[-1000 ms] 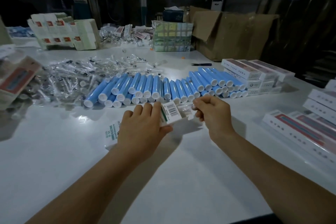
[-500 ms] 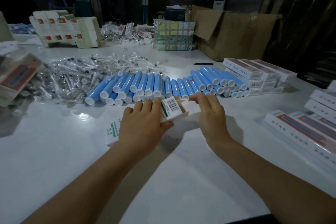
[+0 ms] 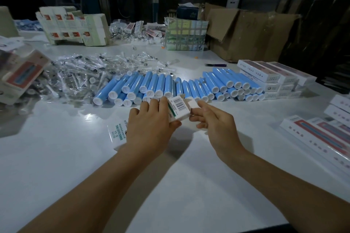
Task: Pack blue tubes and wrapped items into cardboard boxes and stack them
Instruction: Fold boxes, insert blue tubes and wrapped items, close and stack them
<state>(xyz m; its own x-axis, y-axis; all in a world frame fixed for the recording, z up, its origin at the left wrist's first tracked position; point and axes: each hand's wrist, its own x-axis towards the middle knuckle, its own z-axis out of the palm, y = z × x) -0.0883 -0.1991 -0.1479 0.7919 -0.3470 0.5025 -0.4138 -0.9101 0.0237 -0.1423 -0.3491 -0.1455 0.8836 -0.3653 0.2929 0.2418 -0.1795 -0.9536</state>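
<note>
- the left hand (image 3: 151, 126) grips a small white box (image 3: 179, 108) with a barcode on its end, fingers curled over the top and thumb underneath, just as half a second ago.
- the right hand (image 3: 216, 121) has dropped lower and turned; its fingers now lie loosely spread, with the fingertips (image 3: 201, 103) touching the box's open end flap (image 3: 193, 103), where before they arched over it from above.
- the box sits tilted between the two hands, just above the white table (image 3: 79, 166), its far end close to the tubes.
- a flat printed sheet (image 3: 116, 134) lies on the table partly under the left hand, unmoved.
- the row of blue tubes (image 3: 170, 86) with white caps lies just beyond the hands, as before.
- a heap of clear wrapped items (image 3: 79, 73) spreads behind and left of the tubes.
- stacked long white boxes (image 3: 269, 79) stand at the tubes' right end; more (image 3: 322, 134) lie near the right forearm.
- a big brown carton (image 3: 246, 30) stands at the far edge.
</note>
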